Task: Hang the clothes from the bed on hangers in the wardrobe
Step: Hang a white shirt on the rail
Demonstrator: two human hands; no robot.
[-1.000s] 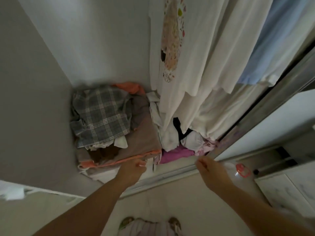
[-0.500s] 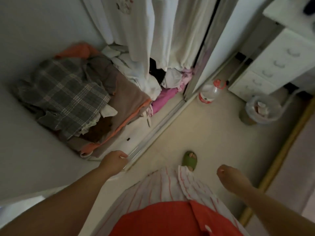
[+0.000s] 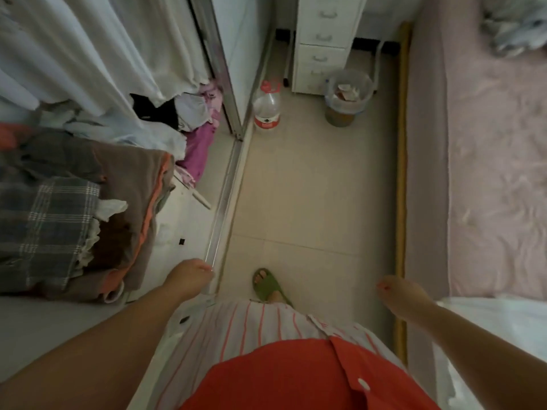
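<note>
Both hands lowered: left, right, holding nothing.

Top: red-orange shirt with a placket down the front and one white button.
Lower garment: white fabric with thin red vertical stripes, perhaps trousers or a skirt.
Arms: bare, no sleeves visible.
Fingernails: red polish on the right hand.
Footwear: green open-toed slipper.
</note>
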